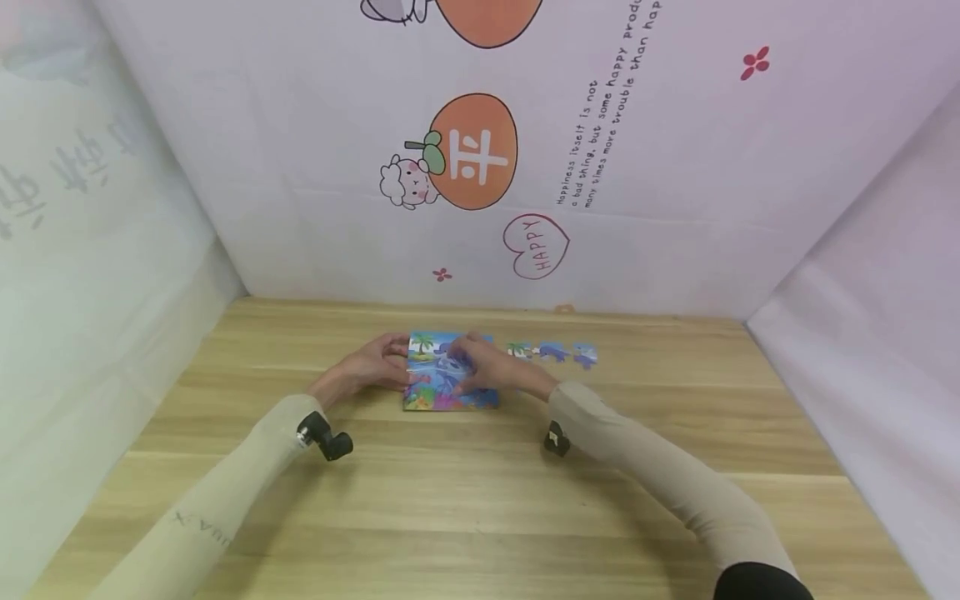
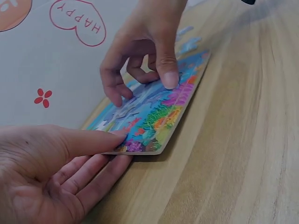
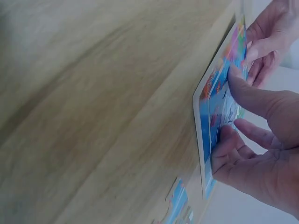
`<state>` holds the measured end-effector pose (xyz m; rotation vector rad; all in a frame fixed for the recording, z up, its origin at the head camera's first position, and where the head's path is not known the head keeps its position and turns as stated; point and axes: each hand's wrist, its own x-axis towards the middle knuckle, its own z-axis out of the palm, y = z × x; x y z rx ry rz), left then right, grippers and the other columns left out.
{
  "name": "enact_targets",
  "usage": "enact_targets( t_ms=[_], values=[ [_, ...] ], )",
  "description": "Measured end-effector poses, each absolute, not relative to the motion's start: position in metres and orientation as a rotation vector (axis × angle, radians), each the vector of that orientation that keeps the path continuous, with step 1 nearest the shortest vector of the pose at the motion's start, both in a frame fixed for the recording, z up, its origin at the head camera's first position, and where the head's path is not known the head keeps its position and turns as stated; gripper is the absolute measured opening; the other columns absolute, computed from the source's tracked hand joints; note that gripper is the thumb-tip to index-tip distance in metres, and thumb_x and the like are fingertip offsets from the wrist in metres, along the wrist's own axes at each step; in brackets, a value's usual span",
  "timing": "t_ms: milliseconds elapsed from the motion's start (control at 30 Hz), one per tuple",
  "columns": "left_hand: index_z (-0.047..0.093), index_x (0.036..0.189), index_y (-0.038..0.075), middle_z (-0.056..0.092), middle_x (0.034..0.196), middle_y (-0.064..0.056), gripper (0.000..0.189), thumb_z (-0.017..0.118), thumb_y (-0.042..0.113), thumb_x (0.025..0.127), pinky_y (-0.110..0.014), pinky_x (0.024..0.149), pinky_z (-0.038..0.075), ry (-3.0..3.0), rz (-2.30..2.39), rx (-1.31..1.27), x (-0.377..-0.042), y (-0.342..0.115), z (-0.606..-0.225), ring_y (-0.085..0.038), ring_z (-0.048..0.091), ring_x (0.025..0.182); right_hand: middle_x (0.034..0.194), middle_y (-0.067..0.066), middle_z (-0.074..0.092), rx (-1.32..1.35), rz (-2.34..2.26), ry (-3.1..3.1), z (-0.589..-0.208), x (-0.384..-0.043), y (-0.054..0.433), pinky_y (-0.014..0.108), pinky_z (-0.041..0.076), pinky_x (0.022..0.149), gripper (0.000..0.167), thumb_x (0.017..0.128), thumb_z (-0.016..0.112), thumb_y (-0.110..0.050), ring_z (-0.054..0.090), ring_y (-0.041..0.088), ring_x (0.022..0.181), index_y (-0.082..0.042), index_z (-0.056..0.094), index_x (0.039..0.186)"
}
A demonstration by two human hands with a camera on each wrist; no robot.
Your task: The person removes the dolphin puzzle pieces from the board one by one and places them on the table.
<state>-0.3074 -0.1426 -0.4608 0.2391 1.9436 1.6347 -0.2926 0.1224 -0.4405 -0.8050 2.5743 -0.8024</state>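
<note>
A jigsaw puzzle board (image 1: pixel 420 398) with a bright sea picture, showing a palm tree, blue dolphin-like shapes and coral, lies near the back of the wooden table. My left hand (image 1: pixel 372 361) pinches its left edge, the thumb on top and the other fingers under the rim; in the left wrist view that corner of the board (image 2: pixel 161 122) sits slightly above the table. Over the picture, my right hand (image 1: pixel 487 365) arches with thumb and fingers spread apart, their tips touching the surface. In the right wrist view the right hand (image 3: pixel 266 140) covers part of the picture.
Three loose puzzle pieces lie right of the board: a palm-tree piece (image 1: pixel 517 349), a blue one (image 1: pixel 553 352) and another blue one (image 1: pixel 585 355). A printed white cloth (image 1: pixel 337 250) rises behind the wooden table (image 1: pixel 450 500), with more cloth along both sides.
</note>
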Motion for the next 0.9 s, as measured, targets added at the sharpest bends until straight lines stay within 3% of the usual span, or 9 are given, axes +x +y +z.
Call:
enact_targets(
  t_ms=[167, 500, 600, 733, 900],
  values=[
    [0.018, 0.165, 0.001, 0.031, 0.156, -0.028, 0.093, 0.072, -0.012, 0.090, -0.033, 0.090, 0.067, 1.994, 1.606, 0.241, -0.3057, -0.1395, -0.4645, -0.031, 0.060, 0.117, 0.137, 0.021, 0.046, -0.727, -0.802, 2.541, -0.4417, -0.2962, 0.1205, 0.046, 0.052, 0.114, 0.074, 0.086, 0.087, -0.016, 0.052, 0.033, 0.124, 0.000, 0.046, 0.144],
    [0.018, 0.165, 0.003, 0.033, 0.156, -0.026, 0.094, 0.074, -0.009, 0.090, -0.032, 0.090, 0.067, 2.035, 1.592, 0.223, -0.3062, -0.1420, -0.4631, -0.035, 0.057, 0.125, 0.133, 0.021, 0.044, -0.720, -0.832, 2.525, -0.4328, -0.2973, 0.1131, 0.049, 0.053, 0.109, 0.073, 0.084, 0.089, -0.012, 0.050, 0.033, 0.120, -0.003, 0.038, 0.136],
    [0.019, 0.165, 0.003, 0.034, 0.155, -0.026, 0.094, 0.075, -0.009, 0.090, -0.032, 0.090, 0.067, 2.051, 1.582, 0.211, -0.3060, -0.1420, -0.4620, -0.035, 0.057, 0.124, 0.128, 0.018, 0.043, -0.724, -0.884, 2.525, -0.4329, -0.2953, 0.1132, 0.044, 0.055, 0.100, 0.074, 0.083, 0.089, -0.009, 0.049, 0.030, 0.114, -0.005, 0.035, 0.133],
    [0.018, 0.165, 0.002, 0.034, 0.156, -0.026, 0.094, 0.074, -0.008, 0.091, -0.031, 0.091, 0.066, 2.058, 1.572, 0.217, -0.3054, -0.1419, -0.4605, -0.033, 0.058, 0.122, 0.118, 0.015, 0.044, -0.745, -0.927, 2.521, -0.4356, -0.2952, 0.1153, 0.031, 0.053, 0.080, 0.074, 0.083, 0.089, -0.009, 0.048, 0.024, 0.100, -0.005, 0.033, 0.132],
    [0.017, 0.165, 0.001, 0.033, 0.156, -0.027, 0.093, 0.073, -0.010, 0.091, -0.031, 0.091, 0.066, 2.034, 1.588, 0.219, -0.3044, -0.1406, -0.4604, -0.028, 0.061, 0.116, 0.108, 0.014, 0.048, -0.790, -0.936, 2.536, -0.4385, -0.2962, 0.1176, 0.023, 0.049, 0.070, 0.066, 0.086, 0.085, -0.007, 0.049, 0.022, 0.090, -0.003, 0.038, 0.131]
  ],
)
